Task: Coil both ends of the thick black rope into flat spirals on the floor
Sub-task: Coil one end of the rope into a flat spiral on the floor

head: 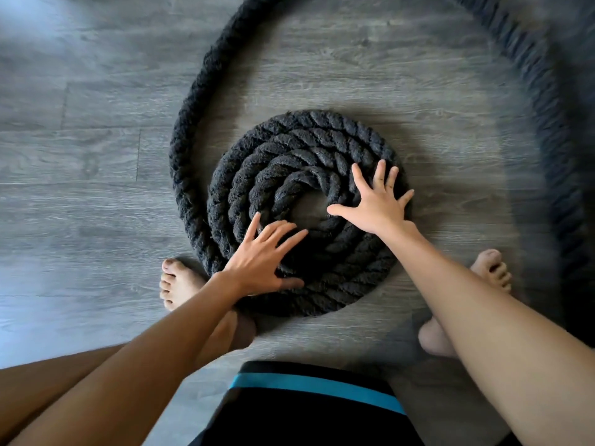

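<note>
step: winding first spiral | your left hand (260, 255) and right hand (376, 204) flat, fingers spread, pressing rope (289, 149) coil on floor (80, 156) | next: turn coil, feed loose outer loop in

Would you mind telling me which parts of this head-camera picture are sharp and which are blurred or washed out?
Head view: the spiral and the left hand and right hand pressing on it are sharp; the loose rope towards the right edge is smeared and dark; a pale bluish glare washes out the floor at the left.
</note>
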